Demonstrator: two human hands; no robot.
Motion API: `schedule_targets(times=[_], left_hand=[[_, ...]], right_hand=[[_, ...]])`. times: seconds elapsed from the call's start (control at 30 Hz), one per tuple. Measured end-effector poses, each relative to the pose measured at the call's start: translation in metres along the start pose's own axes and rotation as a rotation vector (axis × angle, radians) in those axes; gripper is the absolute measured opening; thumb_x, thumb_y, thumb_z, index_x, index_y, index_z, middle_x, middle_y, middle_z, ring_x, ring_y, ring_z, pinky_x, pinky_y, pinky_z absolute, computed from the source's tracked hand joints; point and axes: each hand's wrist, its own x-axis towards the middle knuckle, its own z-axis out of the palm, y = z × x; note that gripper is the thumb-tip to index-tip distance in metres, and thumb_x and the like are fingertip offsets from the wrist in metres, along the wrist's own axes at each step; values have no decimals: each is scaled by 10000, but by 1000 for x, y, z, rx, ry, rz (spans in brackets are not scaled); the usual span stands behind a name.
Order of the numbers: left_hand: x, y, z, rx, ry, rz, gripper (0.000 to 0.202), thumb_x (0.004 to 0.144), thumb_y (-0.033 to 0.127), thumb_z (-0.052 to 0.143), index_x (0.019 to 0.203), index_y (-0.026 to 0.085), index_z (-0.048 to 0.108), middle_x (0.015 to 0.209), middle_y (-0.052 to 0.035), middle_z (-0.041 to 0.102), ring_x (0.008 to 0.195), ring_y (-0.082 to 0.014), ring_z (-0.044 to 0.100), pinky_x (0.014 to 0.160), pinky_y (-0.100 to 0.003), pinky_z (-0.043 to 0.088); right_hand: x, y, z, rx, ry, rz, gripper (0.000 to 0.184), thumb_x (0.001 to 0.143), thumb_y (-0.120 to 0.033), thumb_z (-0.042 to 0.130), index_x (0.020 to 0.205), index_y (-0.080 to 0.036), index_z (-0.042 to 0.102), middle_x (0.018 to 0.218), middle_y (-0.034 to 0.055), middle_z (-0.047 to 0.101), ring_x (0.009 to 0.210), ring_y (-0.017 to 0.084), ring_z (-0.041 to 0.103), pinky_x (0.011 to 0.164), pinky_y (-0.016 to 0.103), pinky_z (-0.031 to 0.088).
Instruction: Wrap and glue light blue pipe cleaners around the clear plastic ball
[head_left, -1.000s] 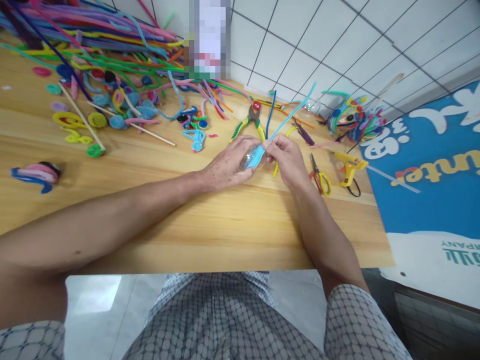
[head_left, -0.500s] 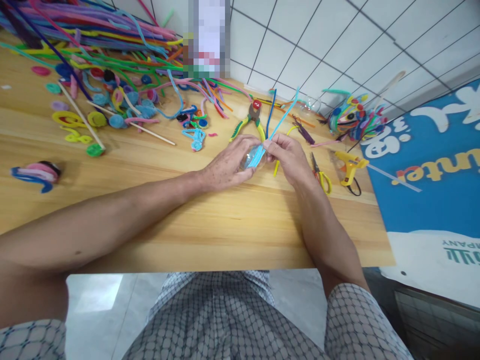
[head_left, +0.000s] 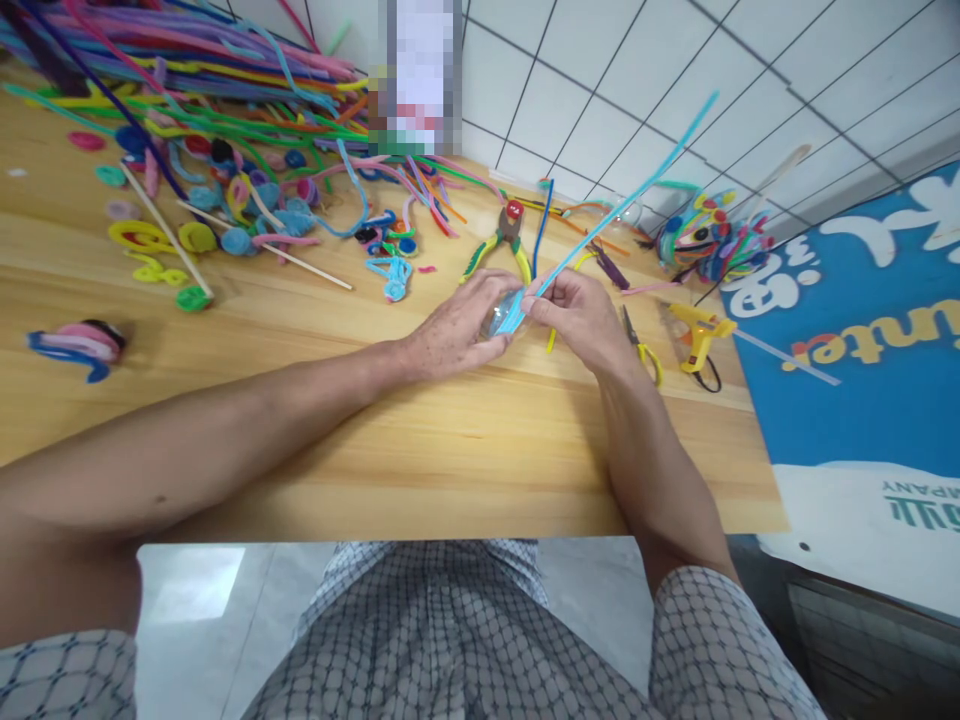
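Observation:
My left hand (head_left: pixel 459 328) is closed around a clear, rounded, see-through piece (head_left: pixel 498 316) just above the table. Light blue pipe cleaners (head_left: pixel 626 203) lie against that piece and slant up to the right, past my right hand. Between thumb and fingers, my right hand (head_left: pixel 568 308) pinches these pipe cleaners close to the clear piece. Pliers (head_left: pixel 508 238) with yellow-green handles lie just beyond my hands, beside a dark blue pipe cleaner (head_left: pixel 541 228). Part of the clear piece is hidden by my left fingers.
Scissors (head_left: pixel 643 350) and a yellow glue gun (head_left: pixel 699 335) lie to the right. A colourful pipe-cleaner figure (head_left: pixel 709 235) stands behind them. Bundled pipe cleaners (head_left: pixel 187 70), coiled pieces and wooden sticks (head_left: pixel 166 232) spread over the left side. A tiled wall (head_left: pixel 570 90) bounds the back.
The light blue pipe cleaners now reach farther up and to the right, with a longer length showing beyond my right hand. My left hand stays around the clear piece.

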Motion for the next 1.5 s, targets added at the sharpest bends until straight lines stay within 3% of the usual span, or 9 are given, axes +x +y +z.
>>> schedule_targets(times=[0.13, 0.4, 0.8, 1.1, 1.27, 1.37, 1.5], left_hand=[[0, -2, 1, -7, 2, -9, 651, 967, 310, 676, 1586, 213, 500, 1598, -192, 623, 1546, -358, 572, 1311, -605, 499], [1, -2, 1, -31, -11, -3, 681, 946, 302, 675, 1595, 216, 489, 1606, -198, 621, 1544, -383, 573, 1318, -630, 475], [0, -4, 1, -54, 18, 41, 632, 991, 313, 673, 1594, 213, 510, 1589, -186, 627, 1521, -361, 590, 1308, -592, 490], [0, -4, -3, -65, 8, 19, 507, 1129, 420, 522, 1586, 199, 526, 1603, -178, 635, 1525, -305, 615, 1312, -519, 514], [-1, -1, 1, -45, 14, -31, 649, 983, 307, 674, 1598, 209, 491, 1604, -176, 644, 1504, -327, 648, 1288, -539, 548], [-2, -5, 5, -33, 13, -6, 838, 851, 227, 740, 1634, 216, 441, 1650, -189, 595, 1579, -360, 588, 1328, -566, 516], [-2, -11, 8, -21, -14, 23, 925, 813, 207, 754, 1664, 210, 392, 1711, -216, 517, 1663, -388, 494, 1372, -586, 469]], right_hand=[[1, 0, 0, 51, 13, 13, 412, 716, -472, 1071, 893, -236, 783, 750, -42, 649, 706, 140, 553, 639, 295, 425], [6, 6, 1, 115, 37, 7, 536, 668, -659, 1062, 879, -253, 784, 691, -53, 652, 648, 134, 556, 616, 289, 465], [6, 12, 6, 95, 42, -26, 495, 731, -628, 1014, 930, -254, 758, 711, -50, 637, 656, 136, 540, 625, 290, 454], [7, 16, 6, 69, 37, -28, 464, 750, -601, 997, 934, -261, 741, 735, -47, 642, 663, 141, 556, 634, 297, 484], [8, 18, 6, 75, 48, -25, 414, 762, -532, 1006, 942, -253, 760, 747, -46, 655, 675, 138, 571, 628, 288, 473], [8, 18, 7, 94, 67, -24, 412, 747, -527, 1014, 925, -249, 768, 730, -50, 650, 663, 132, 558, 614, 282, 453], [8, 17, 8, 116, 86, -16, 443, 714, -550, 1032, 895, -246, 765, 719, -49, 640, 661, 133, 561, 607, 285, 463]])
